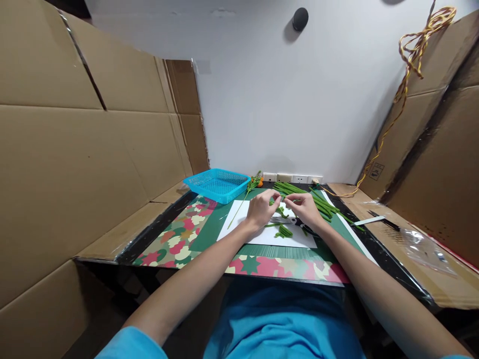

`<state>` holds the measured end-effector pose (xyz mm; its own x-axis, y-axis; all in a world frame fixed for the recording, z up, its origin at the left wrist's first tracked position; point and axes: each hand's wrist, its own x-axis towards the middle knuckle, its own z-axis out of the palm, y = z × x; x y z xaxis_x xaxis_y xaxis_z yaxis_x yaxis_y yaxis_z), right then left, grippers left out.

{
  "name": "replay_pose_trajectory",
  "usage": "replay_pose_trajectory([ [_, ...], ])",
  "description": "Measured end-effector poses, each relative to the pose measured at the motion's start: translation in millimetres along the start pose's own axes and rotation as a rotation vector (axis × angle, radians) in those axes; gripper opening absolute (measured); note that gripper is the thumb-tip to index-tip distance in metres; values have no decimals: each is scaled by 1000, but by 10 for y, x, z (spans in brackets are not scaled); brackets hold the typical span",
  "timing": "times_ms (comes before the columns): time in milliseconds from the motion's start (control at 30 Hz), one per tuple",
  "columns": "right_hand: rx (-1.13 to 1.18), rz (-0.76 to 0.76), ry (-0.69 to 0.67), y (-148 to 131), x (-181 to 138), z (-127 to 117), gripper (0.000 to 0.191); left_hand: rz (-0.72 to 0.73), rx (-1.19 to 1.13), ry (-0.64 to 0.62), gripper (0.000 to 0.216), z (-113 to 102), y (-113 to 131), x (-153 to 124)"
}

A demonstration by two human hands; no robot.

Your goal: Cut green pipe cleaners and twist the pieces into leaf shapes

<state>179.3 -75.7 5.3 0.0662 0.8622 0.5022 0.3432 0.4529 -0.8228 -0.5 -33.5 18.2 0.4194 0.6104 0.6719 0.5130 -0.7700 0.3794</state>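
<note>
Sitting at the tabletop [157,230], you work between tall cardboard walls [75,149]. On it lies a green mat [209,234] with a white sheet [239,219] on top, a blue basket [217,184] at the far left, and a pile of green stems [299,192] at the far right. Your left hand [262,209] and right hand [305,208] meet above the sheet, their fingers pinched closed on one small green piece [280,199]. More bent pieces [284,231] lie just below your hands.

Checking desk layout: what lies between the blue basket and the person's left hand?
In the head view, between the blue basket and the left hand lie a thin green stem, the white sheet's corner and bare green mat.
</note>
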Motion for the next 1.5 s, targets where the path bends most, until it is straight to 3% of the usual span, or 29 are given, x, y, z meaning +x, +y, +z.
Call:
replay_pose_trajectory([
  [600,194,112,-41,-70,-10,68,34,88,65,10,15,-28,-16,-9],
  [833,157,80,-53,-64,-41,84,34,87,95,-19,17,-24,6,-32],
  [1133,120,136,51,-68,-36,190,33,0,72,0,15,3,12,6],
  [1500,48,145,101,10,34,67,27,30,67,-5,15,-50,-40,31],
])
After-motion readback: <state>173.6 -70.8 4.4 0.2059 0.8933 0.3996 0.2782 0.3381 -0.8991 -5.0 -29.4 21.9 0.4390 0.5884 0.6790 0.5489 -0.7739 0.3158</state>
